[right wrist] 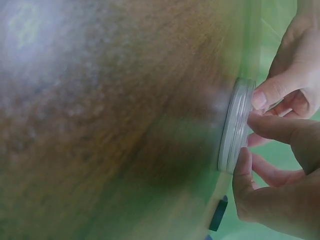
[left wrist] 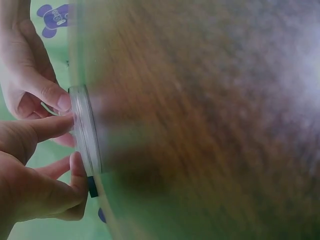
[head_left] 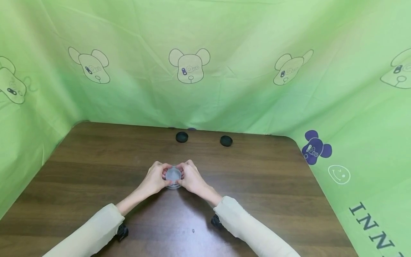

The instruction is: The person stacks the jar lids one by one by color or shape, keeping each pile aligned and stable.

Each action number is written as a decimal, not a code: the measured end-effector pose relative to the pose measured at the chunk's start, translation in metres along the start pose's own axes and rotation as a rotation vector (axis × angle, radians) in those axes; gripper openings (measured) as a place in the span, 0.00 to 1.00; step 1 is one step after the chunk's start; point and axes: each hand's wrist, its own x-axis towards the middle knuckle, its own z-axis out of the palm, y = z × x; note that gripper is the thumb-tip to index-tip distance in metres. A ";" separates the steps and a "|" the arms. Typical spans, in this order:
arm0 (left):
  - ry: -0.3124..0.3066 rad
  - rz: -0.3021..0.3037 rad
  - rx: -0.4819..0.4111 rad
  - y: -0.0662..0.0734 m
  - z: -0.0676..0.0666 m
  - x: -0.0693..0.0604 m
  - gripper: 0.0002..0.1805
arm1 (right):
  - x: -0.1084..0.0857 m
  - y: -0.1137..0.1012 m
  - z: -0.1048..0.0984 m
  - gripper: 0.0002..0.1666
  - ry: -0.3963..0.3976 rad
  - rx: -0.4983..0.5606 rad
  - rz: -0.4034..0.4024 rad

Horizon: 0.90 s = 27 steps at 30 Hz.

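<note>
left hand (left wrist: 42, 192) grips flat clear container (left wrist: 87, 130), seen edge-on, at fingertips. right hand (left wrist: 27, 77) touches same container, above left fingers. blurred wooden table (left wrist: 200, 110) lies beyond fingertips; small dark object (left wrist: 92, 186), just below them. green cloth (left wrist: 65, 231) behind fingers; purple printed figure (left wrist: 54, 19) above right hand's fingers.

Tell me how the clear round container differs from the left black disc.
The clear round container is see-through; the left black disc looks opaque. The left hand and right hand grip the container; neither touches the disc. The disc lies farther across the table than the container. Both are round.
</note>
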 end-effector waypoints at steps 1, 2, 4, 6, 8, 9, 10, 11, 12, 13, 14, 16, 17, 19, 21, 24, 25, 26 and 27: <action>0.000 0.003 0.004 0.001 0.000 0.001 0.26 | 0.001 0.000 0.000 0.26 -0.001 -0.008 0.000; -0.001 0.005 0.004 0.001 0.000 0.001 0.26 | 0.001 0.000 -0.001 0.27 -0.001 -0.015 -0.002; -0.001 0.008 0.008 0.002 -0.001 0.001 0.26 | 0.001 0.000 -0.001 0.27 0.000 -0.028 -0.001; -0.005 0.006 0.005 0.003 -0.001 0.001 0.26 | 0.001 -0.001 -0.001 0.28 -0.005 -0.031 0.002; -0.009 0.000 0.001 0.003 -0.002 0.001 0.26 | 0.001 -0.001 -0.002 0.28 -0.012 -0.031 0.004; -0.011 -0.004 -0.001 0.003 -0.002 0.001 0.26 | 0.001 -0.001 -0.002 0.29 -0.015 -0.029 0.005; -0.014 -0.008 -0.003 0.003 -0.003 0.001 0.26 | 0.001 -0.001 -0.002 0.29 -0.018 -0.025 0.009; -0.017 -0.014 -0.009 0.003 -0.003 0.001 0.26 | 0.002 -0.001 -0.003 0.30 -0.021 -0.020 0.014; -0.021 -0.020 -0.014 0.004 -0.003 0.001 0.26 | 0.002 -0.001 -0.003 0.30 -0.022 -0.013 0.019; -0.023 -0.025 -0.020 0.003 -0.004 0.000 0.27 | 0.003 -0.001 -0.003 0.30 -0.023 -0.007 0.025; -0.027 -0.031 -0.029 0.003 -0.004 0.000 0.27 | 0.003 -0.001 -0.003 0.30 -0.025 -0.001 0.032; -0.034 -0.046 -0.055 0.002 -0.004 0.001 0.27 | 0.004 0.000 -0.004 0.31 -0.032 0.020 0.048; -0.036 -0.053 -0.072 0.002 -0.004 0.001 0.27 | 0.004 0.000 -0.004 0.31 -0.035 0.027 0.052; -0.031 -0.066 -0.106 0.000 -0.003 0.001 0.26 | 0.005 0.000 -0.004 0.31 -0.037 0.036 0.057; -0.008 -0.078 -0.149 -0.001 -0.004 0.001 0.24 | 0.005 0.000 -0.005 0.30 -0.031 0.042 0.062; 0.065 -0.080 -0.184 -0.003 -0.004 0.000 0.20 | 0.004 -0.001 -0.006 0.31 0.003 0.042 0.073; 0.095 -0.072 -0.191 -0.003 -0.004 -0.001 0.19 | 0.004 -0.001 -0.008 0.30 0.019 0.044 0.075; 0.124 -0.065 -0.198 -0.003 -0.005 -0.001 0.18 | 0.004 -0.002 -0.009 0.30 0.032 0.049 0.075; 0.152 -0.057 -0.198 -0.002 -0.006 -0.001 0.17 | 0.004 -0.002 -0.010 0.30 0.047 0.052 0.072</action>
